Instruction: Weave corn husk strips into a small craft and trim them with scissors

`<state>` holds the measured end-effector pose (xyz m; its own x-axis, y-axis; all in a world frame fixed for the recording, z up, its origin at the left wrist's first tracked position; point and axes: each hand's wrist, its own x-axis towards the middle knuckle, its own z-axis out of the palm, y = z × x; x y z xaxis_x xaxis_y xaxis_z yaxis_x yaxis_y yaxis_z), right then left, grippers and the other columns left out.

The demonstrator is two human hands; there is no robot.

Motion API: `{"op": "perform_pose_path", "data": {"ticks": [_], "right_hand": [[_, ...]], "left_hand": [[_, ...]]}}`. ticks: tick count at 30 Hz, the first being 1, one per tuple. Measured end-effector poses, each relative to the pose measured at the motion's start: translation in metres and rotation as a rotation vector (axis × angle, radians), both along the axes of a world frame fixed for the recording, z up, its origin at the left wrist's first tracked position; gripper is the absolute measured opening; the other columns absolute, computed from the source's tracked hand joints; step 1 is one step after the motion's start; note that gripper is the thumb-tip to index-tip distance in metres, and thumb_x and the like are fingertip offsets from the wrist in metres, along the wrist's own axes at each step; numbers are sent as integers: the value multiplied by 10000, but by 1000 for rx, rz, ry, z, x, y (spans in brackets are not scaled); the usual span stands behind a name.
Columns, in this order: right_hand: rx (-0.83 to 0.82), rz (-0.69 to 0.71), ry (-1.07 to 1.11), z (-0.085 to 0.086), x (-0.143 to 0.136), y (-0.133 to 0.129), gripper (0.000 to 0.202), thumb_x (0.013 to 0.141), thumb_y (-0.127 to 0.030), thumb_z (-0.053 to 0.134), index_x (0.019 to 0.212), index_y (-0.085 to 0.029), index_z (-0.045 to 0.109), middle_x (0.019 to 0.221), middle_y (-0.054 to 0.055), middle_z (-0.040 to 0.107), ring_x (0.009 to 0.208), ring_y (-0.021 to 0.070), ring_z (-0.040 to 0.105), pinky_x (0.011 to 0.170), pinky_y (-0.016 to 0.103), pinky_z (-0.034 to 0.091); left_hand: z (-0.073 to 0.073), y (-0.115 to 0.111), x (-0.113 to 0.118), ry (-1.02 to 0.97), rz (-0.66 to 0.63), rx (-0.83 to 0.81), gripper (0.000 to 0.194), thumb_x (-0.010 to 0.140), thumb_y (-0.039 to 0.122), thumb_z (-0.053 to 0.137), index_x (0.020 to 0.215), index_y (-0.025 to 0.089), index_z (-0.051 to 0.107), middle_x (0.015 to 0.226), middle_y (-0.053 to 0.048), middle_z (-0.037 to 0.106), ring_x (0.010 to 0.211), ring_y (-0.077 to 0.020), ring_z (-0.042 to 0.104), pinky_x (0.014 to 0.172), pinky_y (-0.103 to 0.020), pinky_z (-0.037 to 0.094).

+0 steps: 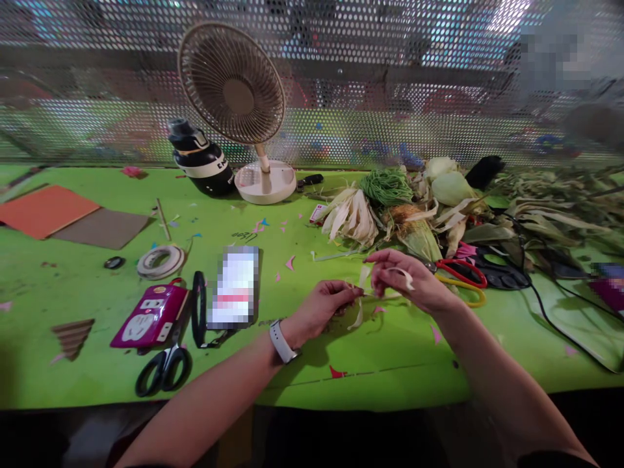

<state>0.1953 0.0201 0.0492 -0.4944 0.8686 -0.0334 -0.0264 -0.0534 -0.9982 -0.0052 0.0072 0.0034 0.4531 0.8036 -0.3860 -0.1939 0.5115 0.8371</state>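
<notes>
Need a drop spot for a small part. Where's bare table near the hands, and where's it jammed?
Bare green table runs along the near edge under the left hand and right hand. Another open patch lies between the tape roll and the fan, with only paper scraps. Crowded: the corn husk pile at right, and around the black scissors.

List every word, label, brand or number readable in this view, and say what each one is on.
"E..." – pale band of the black flask; only the first letter reads, the rest turns out of sight.
Handwritten dark scrawl on the green table: too faint to read.
Small red-and-white card near the corn husks: print too small.
Magenta power strip: markings too small.
Phone: screen blurred, unreadable.
</notes>
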Motion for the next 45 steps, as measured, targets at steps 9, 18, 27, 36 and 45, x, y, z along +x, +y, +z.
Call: {"op": "perform_pose_path", "data": {"ticks": [9,18,27,36,45], "right_hand": [[358,93,-206,-1,-1,-3,238,874,-351,582,1046,-247,708,1083,65,707,1015,197,656,870,350,530],[984,-143,-834,-12,-19,-15,288,933,-280,455,847,-186,713,703,45,693,596,127,608,532,235,405],[1159,-240,-914,-12,-35,-21,294,831,-181,491,541,-191,535,507,-12,566,448,87,453,492,245,312],[889,-213,-874,-13,-40,-27,196,898,-327,433,899,-159,534,567,-11,600,409,100,493,450,237,306],[870,-161,-1041,-20,-43,-25,342,945,-402,357,1090,-147,534,623,15,677,453,144,577,459,254,247]], "left_hand": [[-2,0,-1,4,-31,38,351,644,436,761,672,108,639,533,47,478,433,-22,336,431,-193,198],[-1,-3,1,48,83,108,370,647,469,743,674,118,627,544,45,497,438,-28,345,433,-190,249],[3,-8,5,203,150,289,289,700,415,673,660,134,621,554,28,536,499,-73,433,501,-215,349],[4,-10,5,196,143,373,210,710,328,642,642,133,607,565,17,541,521,-85,436,518,-219,353],[2,-11,1,359,154,636,184,780,269,578,664,127,588,592,8,537,548,-95,437,523,-216,344]]}}
